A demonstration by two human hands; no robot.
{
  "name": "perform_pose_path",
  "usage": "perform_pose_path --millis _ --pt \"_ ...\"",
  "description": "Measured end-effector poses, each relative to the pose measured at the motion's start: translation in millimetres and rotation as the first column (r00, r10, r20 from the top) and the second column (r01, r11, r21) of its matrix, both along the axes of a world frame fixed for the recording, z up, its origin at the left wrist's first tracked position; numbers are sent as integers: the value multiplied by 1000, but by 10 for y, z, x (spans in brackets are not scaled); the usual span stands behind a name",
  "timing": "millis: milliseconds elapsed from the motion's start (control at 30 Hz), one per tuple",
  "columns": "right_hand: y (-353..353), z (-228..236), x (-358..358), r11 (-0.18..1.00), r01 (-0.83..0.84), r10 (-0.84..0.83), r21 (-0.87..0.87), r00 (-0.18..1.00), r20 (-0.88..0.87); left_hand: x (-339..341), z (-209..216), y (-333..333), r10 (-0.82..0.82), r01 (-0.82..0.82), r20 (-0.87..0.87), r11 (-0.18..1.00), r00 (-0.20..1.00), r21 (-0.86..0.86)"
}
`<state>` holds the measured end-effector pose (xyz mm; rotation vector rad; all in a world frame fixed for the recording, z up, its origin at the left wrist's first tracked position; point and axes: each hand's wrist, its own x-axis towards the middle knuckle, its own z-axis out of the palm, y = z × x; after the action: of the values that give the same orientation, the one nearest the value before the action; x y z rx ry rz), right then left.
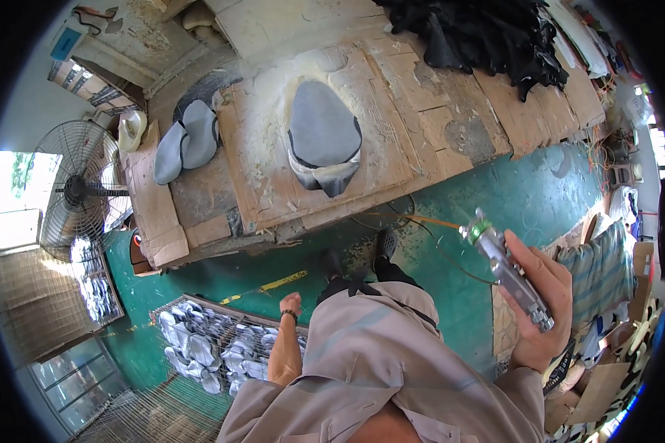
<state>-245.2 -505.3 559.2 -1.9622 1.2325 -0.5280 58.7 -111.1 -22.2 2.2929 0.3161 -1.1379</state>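
So my right hand (541,310) is wrapped tight around a metal spray gun (507,267), out to my right over the green floor (495,199), nozzle tipped up and away with a thin hose curling off toward the bench. My left hand (291,303) hangs down by my hip, loosely curled with nothing in it, right above a wire rack (199,341) packed with pale grey shoe pieces. In front of me is the workbench (436,125), topped with worn cardboard sheets, dusty and crusted with whitish overspray. A grey oval cover (323,136) lies in the middle of it, two more grey pieces (187,140) sit near the left end, and a heap of black material (488,37) takes the far right corner. A big cage fan (77,190) stands off left. Open floor runs between me and the bench edge; the right side is crowded with boxes and a striped cloth (602,269).
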Motion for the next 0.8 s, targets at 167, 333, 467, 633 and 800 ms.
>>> perform_pose_path --millis 167,333,467,633,800 --pt "59 10 -188 969 -245 238 -45 963 -124 -105 -98 289 77 -65 -184 995 980 70" --pt "134 -2 -154 998 59 -59 10 998 -21 172 -10 -375 -128 128 19 992 992 12" --pt "117 -31 -226 998 51 -51 -40 999 -18 488 237 -970 8 212 424 857 905 -469" --pt "-34 -92 -406 896 -411 397 -166 911 -111 606 1386 -2225 54 404 712 792 700 -458" --pt "-122 -87 -576 904 -414 408 -105 910 -73 663 2371 -3419 -111 768 959 625 261 -137"
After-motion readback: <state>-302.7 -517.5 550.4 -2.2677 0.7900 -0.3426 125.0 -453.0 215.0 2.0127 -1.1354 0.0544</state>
